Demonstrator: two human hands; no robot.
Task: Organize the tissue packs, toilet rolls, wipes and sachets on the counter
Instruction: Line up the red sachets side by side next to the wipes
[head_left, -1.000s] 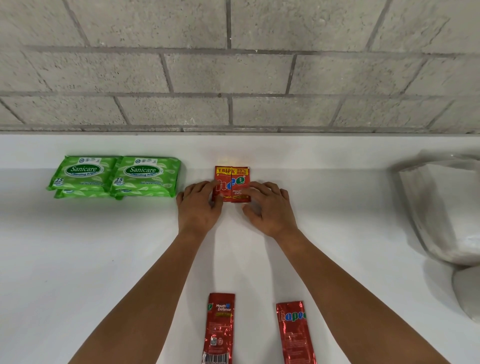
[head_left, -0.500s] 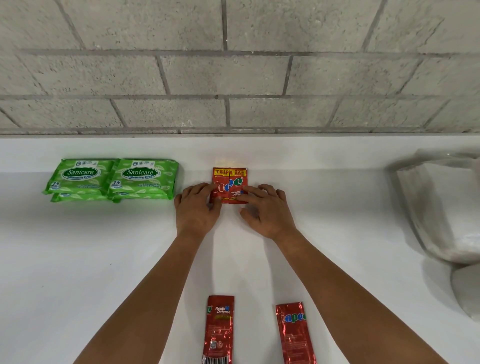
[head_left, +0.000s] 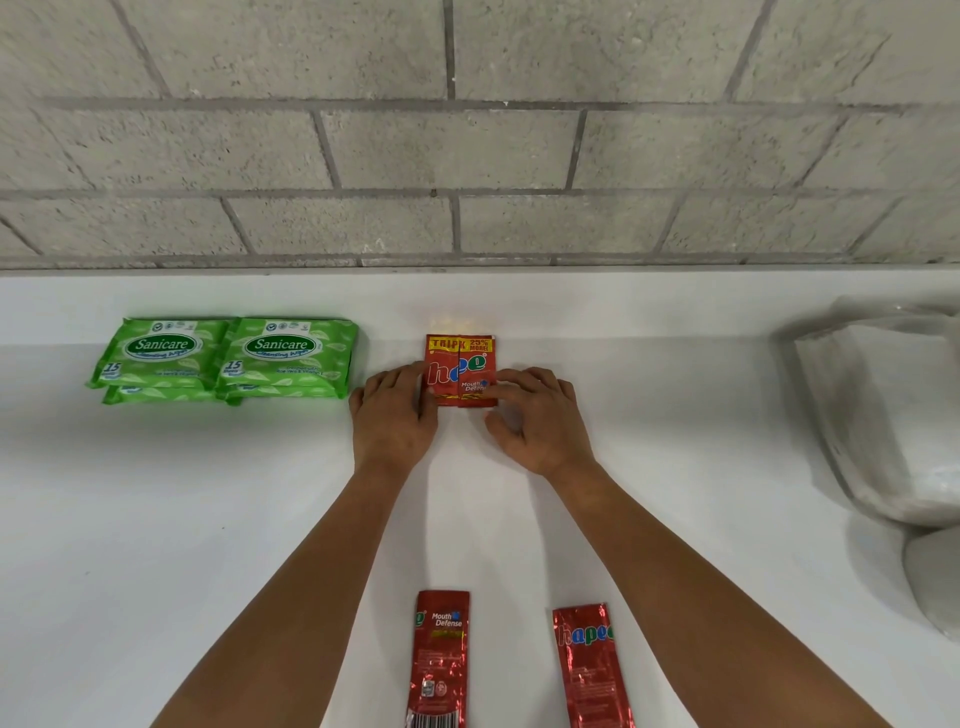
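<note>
Two red sachets (head_left: 460, 370) lie side by side, upright, near the counter's back edge. My left hand (head_left: 395, 415) rests at their left edge, fingers touching the left sachet. My right hand (head_left: 540, 423) touches the lower right corner of the right sachet with its fingertips, thumb held apart. Two more red sachets lie near me: one (head_left: 440, 660) between my forearms, another (head_left: 592, 670) beside my right forearm. Green wipes packs (head_left: 228, 356) sit in two low stacks side by side at the back left.
A grey block wall rises behind the white counter (head_left: 156, 519). A crumpled translucent plastic bag (head_left: 883, 415) lies at the right edge, with a pale rounded object (head_left: 935, 582) below it.
My right fingers slid slightly toward the sachets' lower right corner. Both hands stay at the pair, which has hardly moved.
</note>
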